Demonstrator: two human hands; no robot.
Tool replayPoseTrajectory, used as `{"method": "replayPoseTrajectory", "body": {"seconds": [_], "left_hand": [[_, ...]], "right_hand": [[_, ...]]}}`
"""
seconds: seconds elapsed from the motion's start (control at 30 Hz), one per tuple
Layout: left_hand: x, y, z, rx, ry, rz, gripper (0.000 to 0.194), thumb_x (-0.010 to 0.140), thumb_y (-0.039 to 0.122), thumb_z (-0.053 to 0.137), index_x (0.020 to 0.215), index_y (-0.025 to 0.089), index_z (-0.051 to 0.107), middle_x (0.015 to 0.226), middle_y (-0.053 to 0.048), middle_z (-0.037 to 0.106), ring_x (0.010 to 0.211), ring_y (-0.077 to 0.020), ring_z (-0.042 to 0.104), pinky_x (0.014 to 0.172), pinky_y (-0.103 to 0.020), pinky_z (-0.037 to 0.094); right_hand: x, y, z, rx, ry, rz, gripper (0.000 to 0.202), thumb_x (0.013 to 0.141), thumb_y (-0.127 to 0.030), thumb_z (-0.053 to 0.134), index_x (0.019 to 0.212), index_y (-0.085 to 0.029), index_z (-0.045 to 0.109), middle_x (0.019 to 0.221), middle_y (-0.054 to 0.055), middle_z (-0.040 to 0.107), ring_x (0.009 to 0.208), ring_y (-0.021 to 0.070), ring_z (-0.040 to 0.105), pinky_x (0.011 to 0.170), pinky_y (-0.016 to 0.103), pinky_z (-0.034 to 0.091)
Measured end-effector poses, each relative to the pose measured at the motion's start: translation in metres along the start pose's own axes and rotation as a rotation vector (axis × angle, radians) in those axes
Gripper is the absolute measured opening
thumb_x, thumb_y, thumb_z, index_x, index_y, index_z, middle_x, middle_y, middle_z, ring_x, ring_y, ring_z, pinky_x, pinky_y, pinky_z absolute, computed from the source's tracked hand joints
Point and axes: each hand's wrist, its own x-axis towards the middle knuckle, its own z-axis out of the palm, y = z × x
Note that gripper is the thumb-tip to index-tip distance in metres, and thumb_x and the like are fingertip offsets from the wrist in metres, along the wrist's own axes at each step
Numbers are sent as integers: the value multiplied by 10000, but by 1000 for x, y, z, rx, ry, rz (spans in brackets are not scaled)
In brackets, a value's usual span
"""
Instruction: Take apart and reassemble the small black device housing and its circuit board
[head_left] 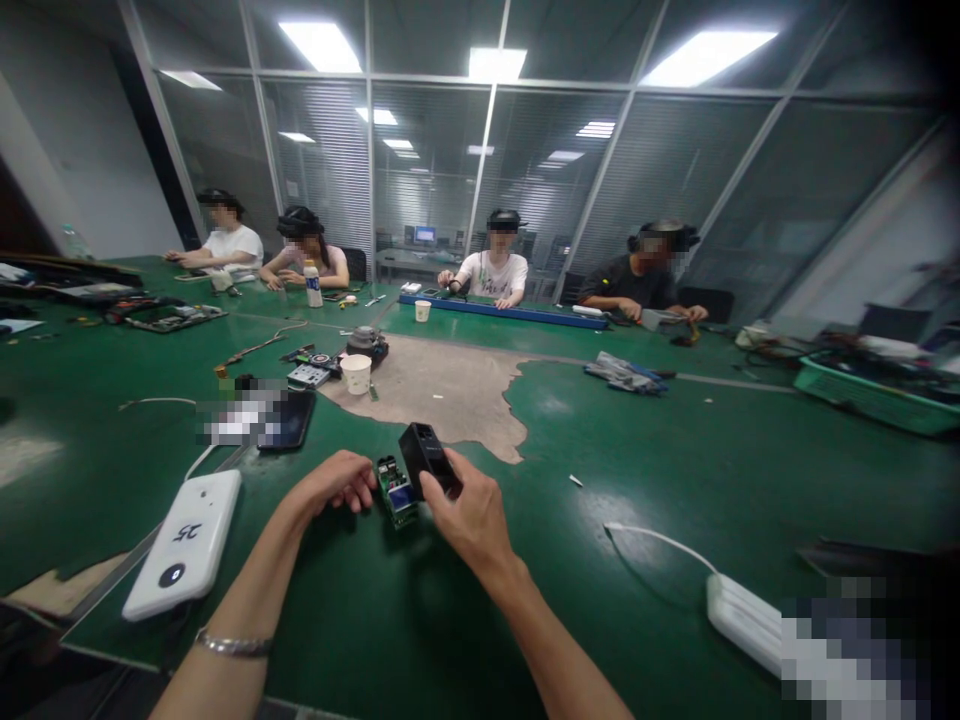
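Note:
A black box-shaped housing (427,460) is tilted in my right hand (472,505), with the thumb and fingers around its lower end. Just left of it, a green circuit board (395,492) with a blue-and-silver part lies on the green table (570,580). My left hand (346,482) is beside the board's left edge, its fingers loosely curled and slightly apart, with nothing visible in them.
A white device (184,545) is at left, near a dark tablet (287,420). Beyond are a paper cup (356,374), loose electronic parts, gloves (624,372) and a green basket (877,395). A white power strip (742,620) lies right. Several people sit across the table.

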Motion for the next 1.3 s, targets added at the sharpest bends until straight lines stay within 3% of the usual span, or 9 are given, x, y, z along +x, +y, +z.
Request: {"method": "replayPoseTrajectory", "body": {"seconds": [0.23,0.53,0.87,1.0,1.3], "left_hand": [[-2,3,2,-12,-1,4,309,715,386,417,733,128,586,624,-80,673,436,-124,569,377,-190,253],[-3,2,2,27,31,34,416,725,468,424,758,110,633,623,-86,681,444,-133,582,378,-194,253],[0,0,1,-16,34,6,371,726,451,437,719,118,601,604,-89,677,412,-133,570,367,-200,246],[0,1,0,-16,23,4,391,735,459,433,723,109,608,619,-98,683,414,-131,570,365,-196,245],[-6,2,0,-47,-22,49,664,757,700,342,739,96,618,660,-139,691,437,-144,583,379,-205,243]], "right_hand": [[-13,-9,18,-37,-16,-57,506,830,-453,516,1237,-151,520,897,91,652,786,204,600,728,298,454],[-18,-15,29,-126,-41,-173,476,851,-413,513,1243,-142,501,970,109,642,916,240,563,821,334,427],[-23,-9,29,-145,-93,-171,556,822,-473,542,1270,-152,470,1049,116,614,1002,267,525,862,364,416],[-25,-7,34,-148,-132,-161,524,822,-431,542,1250,-136,480,999,118,626,946,257,548,831,352,436],[-28,-5,41,-82,-131,-135,513,823,-382,533,1265,-133,463,964,116,634,880,240,590,784,334,468]]}}
